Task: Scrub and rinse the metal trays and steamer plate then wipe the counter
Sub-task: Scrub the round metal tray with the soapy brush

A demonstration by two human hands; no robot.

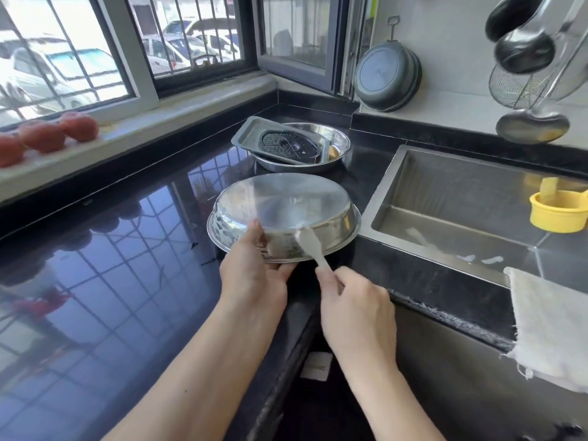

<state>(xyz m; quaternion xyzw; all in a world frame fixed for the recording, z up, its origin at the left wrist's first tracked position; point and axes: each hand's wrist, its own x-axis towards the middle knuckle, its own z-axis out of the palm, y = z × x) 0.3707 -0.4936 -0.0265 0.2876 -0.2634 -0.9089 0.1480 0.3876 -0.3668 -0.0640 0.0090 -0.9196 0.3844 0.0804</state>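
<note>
Head view, my notes. A round metal tray sits upside down on the glossy black counter, near its front edge and just left of the steel sink. My left hand grips the tray's near rim, thumb up on the sloped wall, the other fingers curled under the lip. My right hand pinches the handle of a white brush, fingers closed round it; the brush head is pressed to the tray's side wall and blurred, so I cannot make out bristles. Farther back on the counter a second round tray holds a rectangular tray tilted across it, with a dark perforated steamer plate lying inside. A yellow cup stands at the sink's right side. A pale cloth hangs over the sink's front edge. Red fruit lines the windowsill. A dark pan and ladles hang on the wall.
</note>
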